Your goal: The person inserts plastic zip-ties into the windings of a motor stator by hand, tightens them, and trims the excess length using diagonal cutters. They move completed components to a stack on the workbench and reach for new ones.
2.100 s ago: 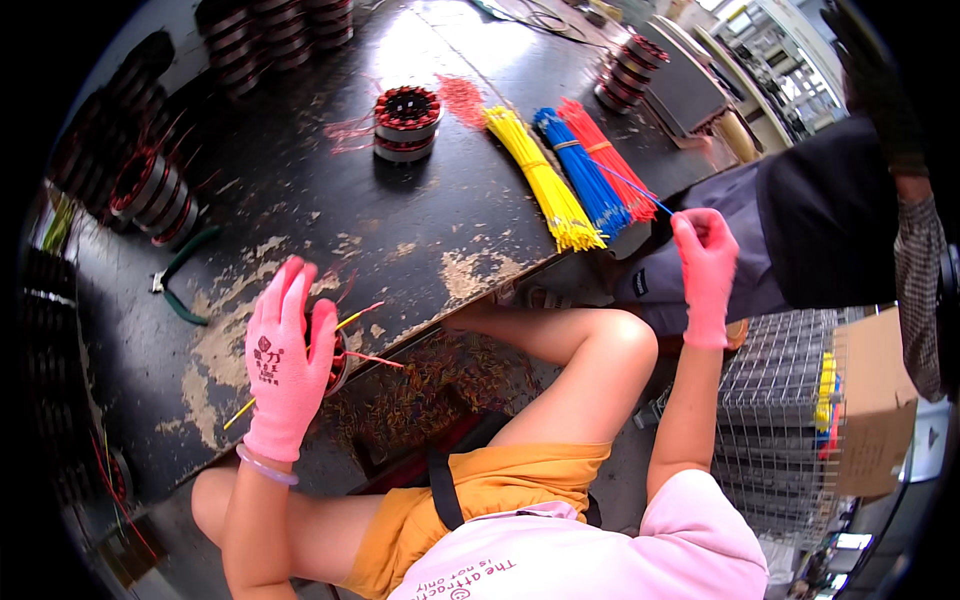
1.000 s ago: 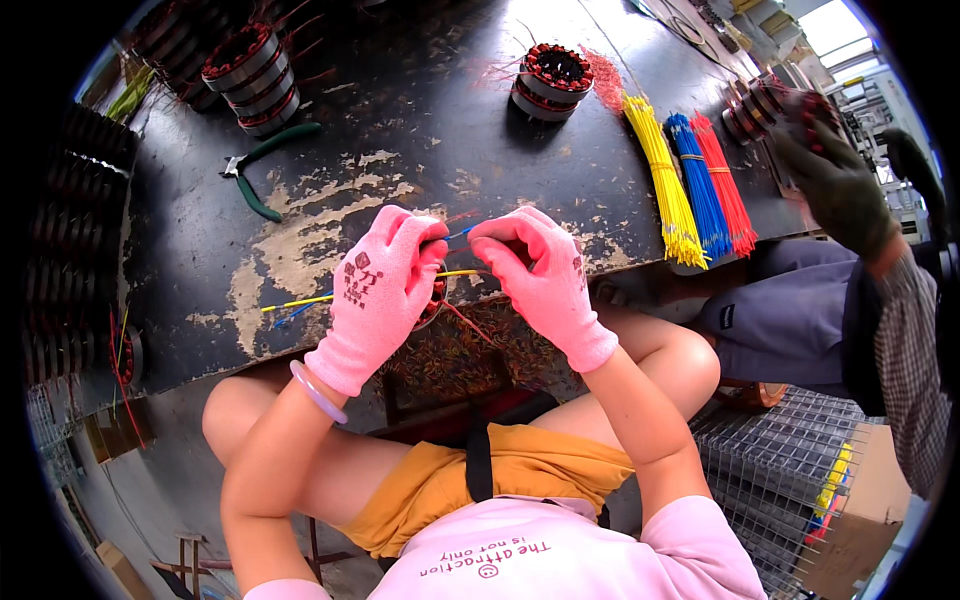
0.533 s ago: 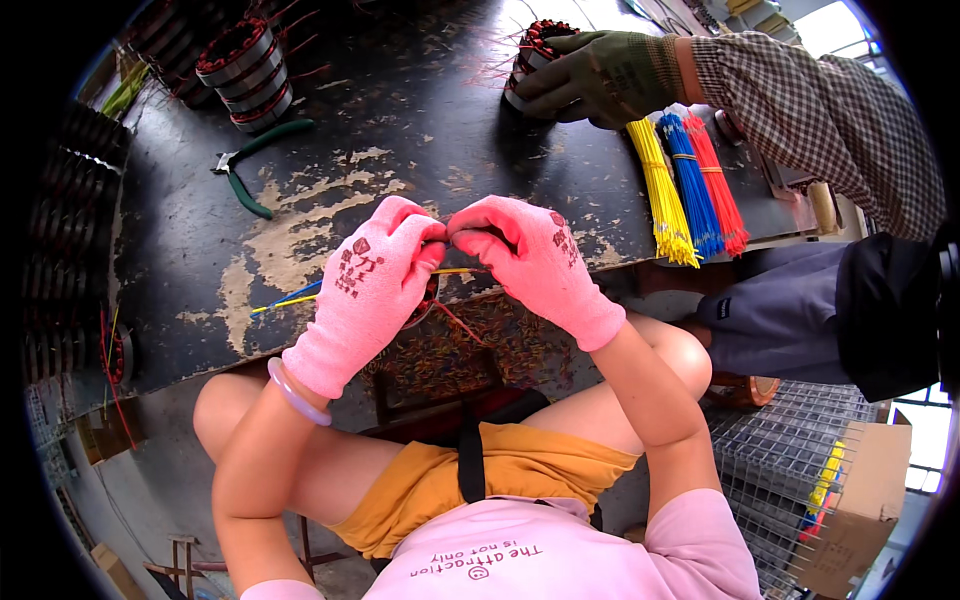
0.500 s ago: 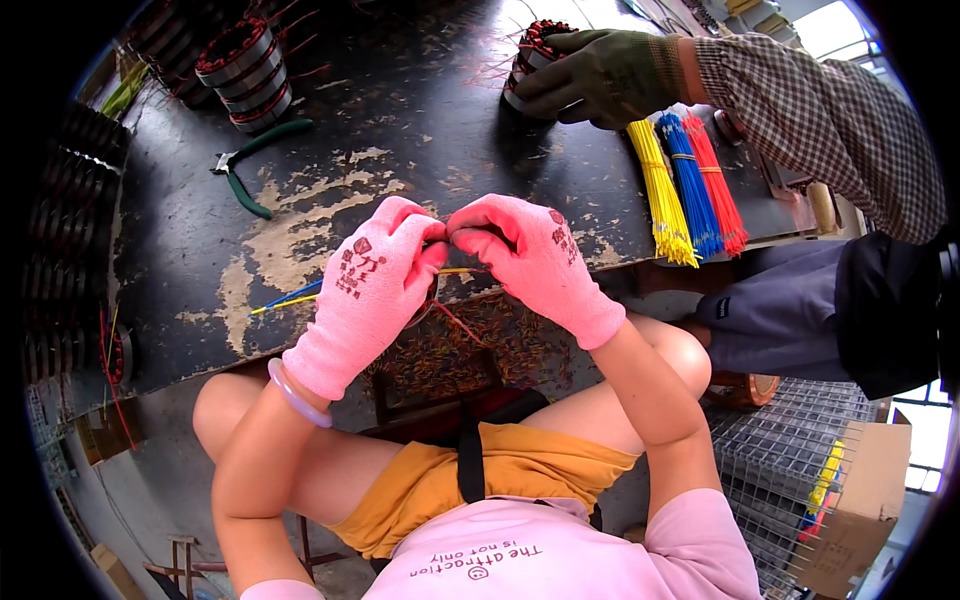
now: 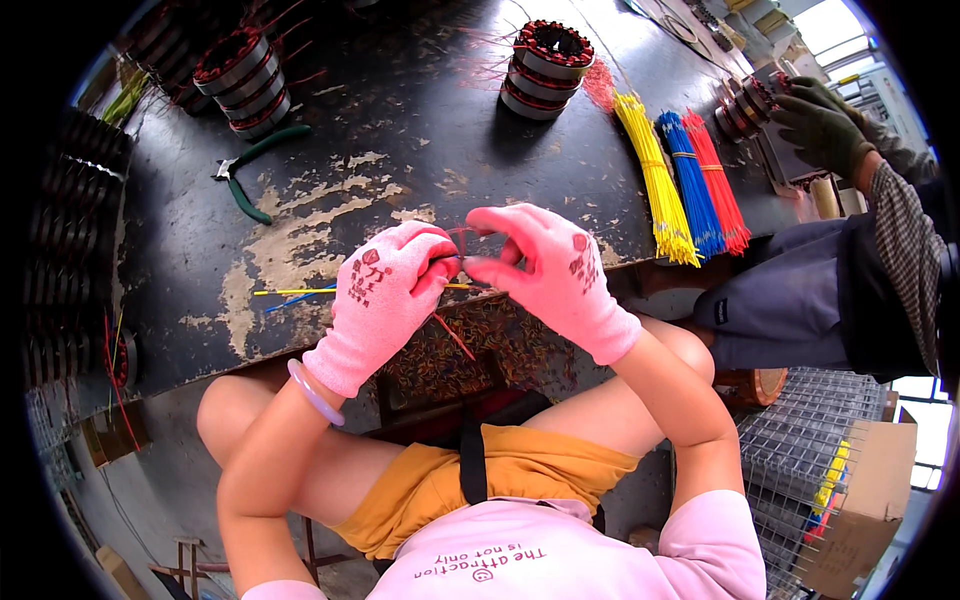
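My left hand [image 5: 385, 290], in a pink glove, is closed in a pinch on thin wires at the table's near edge. A red wire [image 5: 455, 337] hangs below it; a yellow wire [image 5: 300, 292] and a blue wire [image 5: 295, 301] stick out to its left. Whatever else lies behind the glove is hidden. My right hand [image 5: 545, 265], gloved alike, has its index finger raised apart from its thumb. The thumb is close by the left fingertips, and a fine reddish strand shows between the hands.
Green-handled cutters [image 5: 240, 172] lie left. A wound motor stator [image 5: 545, 70] stands beyond my hands. Bundled yellow wires [image 5: 658, 180], blue wires [image 5: 690, 185] and red wires [image 5: 716, 180] lie right. A co-worker's gloved hands [image 5: 825, 130] hold another stator [image 5: 750, 105]. Wire scraps [image 5: 520, 345] lie below.
My right index finger has lifted away from its thumb, and my left hand has shifted slightly right and down. The co-worker's hand has left the stator in the middle and moved far right.
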### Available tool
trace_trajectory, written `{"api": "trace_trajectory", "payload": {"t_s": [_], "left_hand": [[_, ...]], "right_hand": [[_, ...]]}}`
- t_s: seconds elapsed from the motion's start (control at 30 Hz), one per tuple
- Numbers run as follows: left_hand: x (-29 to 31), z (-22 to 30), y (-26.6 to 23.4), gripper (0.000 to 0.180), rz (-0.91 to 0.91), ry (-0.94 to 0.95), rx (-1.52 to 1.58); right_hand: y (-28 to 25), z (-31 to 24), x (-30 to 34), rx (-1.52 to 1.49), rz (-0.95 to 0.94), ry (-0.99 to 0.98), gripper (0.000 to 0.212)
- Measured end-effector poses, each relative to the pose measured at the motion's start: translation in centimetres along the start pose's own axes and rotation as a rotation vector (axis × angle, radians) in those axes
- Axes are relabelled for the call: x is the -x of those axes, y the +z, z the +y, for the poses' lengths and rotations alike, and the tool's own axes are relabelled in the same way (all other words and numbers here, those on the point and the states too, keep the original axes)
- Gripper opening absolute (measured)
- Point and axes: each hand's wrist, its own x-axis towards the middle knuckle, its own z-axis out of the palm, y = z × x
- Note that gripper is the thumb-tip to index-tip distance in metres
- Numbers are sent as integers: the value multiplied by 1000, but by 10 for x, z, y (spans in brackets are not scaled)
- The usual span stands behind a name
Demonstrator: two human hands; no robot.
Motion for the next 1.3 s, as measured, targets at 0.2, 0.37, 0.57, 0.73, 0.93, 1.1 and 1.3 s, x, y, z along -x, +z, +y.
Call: {"api": "trace_trajectory", "payload": {"t_s": [0.2, 0.37, 0.57, 0.73, 0.93, 1.1, 1.3], "left_hand": [[1, -2, 0, 13, 0, -8, 8], [1, 0, 2, 11, -12, -20, -1], [3, -4, 1, 11, -8, -18, 17], [2, -2, 1, 11, 4, -28, 18], [0, -2, 2, 11, 11, 24, -11], [0, -3, 1, 10, -3, 11, 9], [-1, -2, 2, 10, 1, 20, 18]], "right_hand": [[15, 16, 3, 549, 59, -406, 39], [8, 26, -14, 52, -216, -118, 18], [-10, 2, -20, -492, -517, 506, 17], [2, 15, -10, 307, -66, -389, 17], [12, 19, -17, -882, -369, 733, 19], [-1, 5, -5, 55, -9, 10, 22], [14, 24, -1, -680, -402, 560, 19]]}}
